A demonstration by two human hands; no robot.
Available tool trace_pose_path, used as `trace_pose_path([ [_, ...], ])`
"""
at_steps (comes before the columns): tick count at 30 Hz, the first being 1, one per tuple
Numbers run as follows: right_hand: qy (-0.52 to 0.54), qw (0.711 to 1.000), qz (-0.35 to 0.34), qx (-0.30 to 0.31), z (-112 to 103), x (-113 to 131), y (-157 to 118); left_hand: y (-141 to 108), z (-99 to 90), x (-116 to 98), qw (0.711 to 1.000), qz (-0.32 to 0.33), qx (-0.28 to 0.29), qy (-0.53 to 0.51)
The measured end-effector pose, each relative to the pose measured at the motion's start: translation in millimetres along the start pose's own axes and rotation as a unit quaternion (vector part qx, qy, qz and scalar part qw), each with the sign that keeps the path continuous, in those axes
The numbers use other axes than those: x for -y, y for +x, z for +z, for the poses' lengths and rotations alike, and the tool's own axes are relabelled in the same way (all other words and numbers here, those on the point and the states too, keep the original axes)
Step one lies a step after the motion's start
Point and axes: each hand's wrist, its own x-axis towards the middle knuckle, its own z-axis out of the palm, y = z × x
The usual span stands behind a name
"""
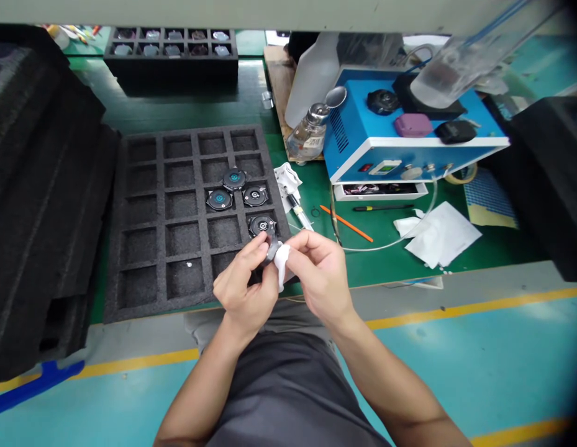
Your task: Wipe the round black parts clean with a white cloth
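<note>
The left hand [246, 285] was closed on a small dark-grey part [272, 249], gripping it between thumb and fingers above the near right corner of the tray. The right hand [322, 273] was closed on a folded white cloth [282, 264], pinching it against the part. Much of the part was covered by the fingers and cloth; its full shape could not be determined.

Beneath and to the left lay a black foam tray [113, 254] divided into square compartments. Four round black disc units [262, 226] were located toward its right side: three sat in compartments, and the fourth rested over a divider. A small white scrap [189, 264] lay in a near compartment.

To the right of the tray, an orange stick [346, 223] and a slim black pen [384, 207] lay on the green bench surface [376, 268], with white paper sheets [449, 233] farther right. Behind these stood a blue box-shaped device with a white-edged front panel [363, 124]. A clear glass bottle [309, 138] stood just left of the device.
</note>
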Motion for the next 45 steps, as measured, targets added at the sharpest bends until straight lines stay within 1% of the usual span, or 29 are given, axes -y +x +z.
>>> trace_pose_path([
  [4, -0.002, 1.000, -0.018, -0.012, 3, 2, -1, 0, -0.6, -1, 1.000, 0.001, 0.003, 0.005],
  [8, 0.008, 1.000, -0.011, -0.005, 2, 2, 0, 0, -1.5, 0, 1.000, 0.010, 0.004, 0.004],
  [15, 0.049, 0.997, 0.046, 0.034, -3, 0, 5, -1, -1.7, 3, 1.000, 0.024, 0.006, -0.016],
  [23, 0.081, 0.989, 0.097, 0.071, -7, 2, 8, -1, -3.2, 2, 0.999, 0.036, 0.015, -0.007],
  [30, 0.051, 0.986, 0.120, 0.100, -8, 4, 11, -1, -4.8, 3, 0.999, 0.047, 0.028, -0.002],
  [34, 0.000, 0.989, 0.104, 0.102, -6, 9, 9, -2, -5.6, 4, 0.998, 0.053, 0.038, 0.001],
  [37, -0.040, 0.991, 0.081, 0.103, -5, 13, 7, -3, -6.5, 3, 0.998, 0.032, 0.050, -0.019],
  [40, -0.062, 0.991, 0.055, 0.108, -6, 17, 5, -5, -7.0, 1, 0.998, -0.020, 0.056, -0.037],
  [43, -0.076, 0.990, 0.033, 0.113, -11, 19, 2, -6, -6.4, -2, 0.995, -0.068, 0.058, -0.034],
  [45, -0.085, 0.992, 0.012, 0.093, -14, 20, -2, -6, -5.5, -3, 0.994, -0.086, 0.056, -0.025],
])
